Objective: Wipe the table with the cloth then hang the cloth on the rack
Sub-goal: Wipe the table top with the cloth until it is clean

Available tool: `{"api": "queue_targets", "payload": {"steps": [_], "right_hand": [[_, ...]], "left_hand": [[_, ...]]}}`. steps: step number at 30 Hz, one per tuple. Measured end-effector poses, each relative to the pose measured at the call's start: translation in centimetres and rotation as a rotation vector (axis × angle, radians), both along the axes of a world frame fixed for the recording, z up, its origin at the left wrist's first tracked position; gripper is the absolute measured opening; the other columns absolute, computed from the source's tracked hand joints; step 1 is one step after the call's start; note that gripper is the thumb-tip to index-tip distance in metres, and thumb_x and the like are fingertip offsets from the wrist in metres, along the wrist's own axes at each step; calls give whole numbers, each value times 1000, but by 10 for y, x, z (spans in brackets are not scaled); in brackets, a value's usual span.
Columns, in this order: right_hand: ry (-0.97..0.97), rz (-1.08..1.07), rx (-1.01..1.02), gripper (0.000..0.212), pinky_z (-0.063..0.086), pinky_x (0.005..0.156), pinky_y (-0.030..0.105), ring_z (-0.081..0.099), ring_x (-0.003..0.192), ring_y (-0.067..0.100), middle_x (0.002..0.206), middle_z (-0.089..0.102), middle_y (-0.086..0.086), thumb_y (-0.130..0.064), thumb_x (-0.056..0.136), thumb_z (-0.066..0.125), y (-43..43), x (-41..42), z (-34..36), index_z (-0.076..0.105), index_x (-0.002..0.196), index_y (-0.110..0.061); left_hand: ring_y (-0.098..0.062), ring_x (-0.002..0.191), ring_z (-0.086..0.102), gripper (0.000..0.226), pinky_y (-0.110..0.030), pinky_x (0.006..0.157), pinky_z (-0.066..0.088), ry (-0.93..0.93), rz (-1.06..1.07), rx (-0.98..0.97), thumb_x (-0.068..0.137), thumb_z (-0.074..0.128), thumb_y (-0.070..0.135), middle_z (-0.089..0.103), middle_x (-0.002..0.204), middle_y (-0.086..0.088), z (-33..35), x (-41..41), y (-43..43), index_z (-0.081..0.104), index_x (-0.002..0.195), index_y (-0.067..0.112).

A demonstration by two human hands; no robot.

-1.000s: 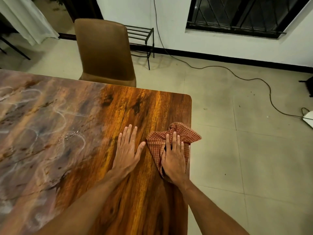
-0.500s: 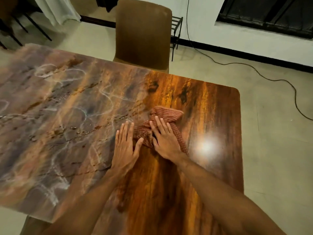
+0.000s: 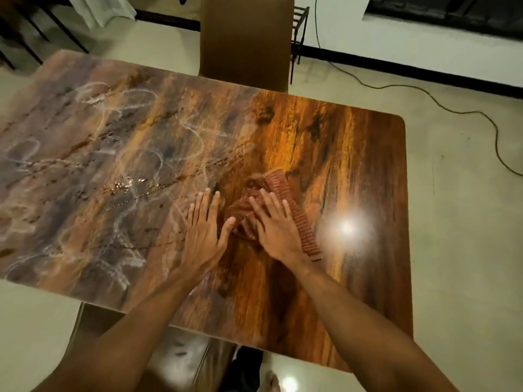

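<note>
Judging from the surface, the wiping is under way and about half done. The cloth [image 3: 280, 185], a red checked rag, lies bunched on the worktop [image 3: 362, 165], a little right of its middle and toward the near side. The right grip [image 3: 278, 232], a bare hand, lies flat on top of it. Its fingers are straight and spread, pressing the cloth down rather than clutching it, and a strip of cloth trails out to the right of the wrist. The left grip [image 3: 205, 233] rests flat on the bare wood just left of the cloth, fingers straight, holding nothing. Its thumb reaches the cloth's edge, but I cannot tell whether it touches.

Right of the grips the worktop shows clean, glossy grain with a lamp glare [image 3: 346, 227] on it. The left half is dull and grey, with looping white streaks [image 3: 127, 154] and a patch of droplets [image 3: 127, 183]. That part seems left to wipe, so the cloth would need to travel leftward across it.

The hanging is not yet begun. A dark metal rack [image 3: 300, 22] stands on the floor by the far wall, mostly hidden behind the chair [image 3: 246, 38] at the worktop's far side and well apart from the cloth. Reaching it would mean lifting the cloth and going round the worktop.
</note>
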State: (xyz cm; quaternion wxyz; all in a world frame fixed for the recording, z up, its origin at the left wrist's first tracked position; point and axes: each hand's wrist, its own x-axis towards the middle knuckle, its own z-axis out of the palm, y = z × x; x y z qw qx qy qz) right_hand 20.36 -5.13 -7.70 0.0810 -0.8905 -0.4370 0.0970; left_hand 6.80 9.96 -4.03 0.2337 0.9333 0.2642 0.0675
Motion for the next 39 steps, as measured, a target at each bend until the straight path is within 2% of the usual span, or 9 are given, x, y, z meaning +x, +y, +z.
{"api": "queue_targets", "payload": {"steps": [3, 8, 12, 15, 18, 23, 29, 35, 39], "right_hand": [[78, -281, -3, 63, 1, 131, 53, -7, 163, 28, 176, -9, 7, -36, 111, 31, -41, -21, 7, 5, 168, -26], [82, 107, 62, 60, 6, 131, 54, -2, 163, 26, 177, 0, 3, -48, 111, 23, -101, -120, -2, 13, 168, -30], [52, -321, -5, 64, 5, 131, 57, 5, 163, 28, 176, 4, 2, -56, 108, 28, -182, -118, -1, 13, 167, -35], [56, -637, -9, 64, 11, 127, 65, 12, 161, 36, 176, 11, 9, -48, 107, 30, -219, -135, 2, 21, 167, -27], [65, -661, 1, 66, 6, 126, 69, 11, 161, 41, 176, 10, 12, -46, 105, 31, -196, -172, 4, 20, 167, -26], [73, -211, -3, 66, 8, 127, 65, -2, 163, 31, 176, -7, 2, -54, 108, 25, -159, -203, 0, 5, 168, -34], [94, -620, -4, 75, -1, 129, 62, -2, 162, 39, 176, -2, 11, -39, 103, 48, -125, -199, 8, 12, 168, -26], [73, -116, -12, 68, 1, 129, 59, -6, 163, 32, 176, -10, 4, -51, 109, 31, -5, -244, 6, 2, 168, -33], [68, -540, -33, 67, -5, 130, 55, -6, 163, 31, 176, -8, 6, -54, 110, 26, 30, -238, 5, 2, 168, -31]], "left_hand": [[-16, 157, -1, 69, -38, 128, -4, 3, -47, 11, 104, 30, 53, 6, 170, -3, 4, -20, -41, 14, 161, 19], [-16, 157, 1, 68, -38, 128, -2, 32, -142, 53, 103, 25, 52, 10, 170, -5, 16, -54, -103, 16, 161, 18], [-15, 157, -3, 71, -26, 123, -16, 44, -156, 41, 102, 24, 56, 5, 170, -4, 27, -81, -129, 14, 161, 18], [-14, 157, -5, 71, -31, 124, -13, 52, -165, 23, 102, 25, 55, 2, 170, -3, 34, -98, -137, 12, 161, 18], [-14, 157, -5, 71, -40, 127, -6, 63, -190, 23, 102, 25, 56, 2, 170, -3, 34, -111, -139, 12, 161, 19], [-12, 156, -9, 73, -42, 128, -4, 82, -239, 42, 101, 21, 61, -1, 170, -2, 31, -129, -122, 9, 161, 21], [-13, 157, -7, 74, -33, 125, -12, 84, -234, 90, 101, 17, 61, -1, 170, -1, 39, -151, -66, 6, 162, 20], [-15, 157, -8, 71, -39, 127, -8, 78, -249, 80, 103, 20, 57, -2, 170, -4, 36, -187, 28, 3, 162, 20], [-17, 157, -4, 77, -35, 126, -11, 70, -249, 40, 99, 13, 63, 1, 171, -5, 26, -219, 92, 7, 162, 18]]}}
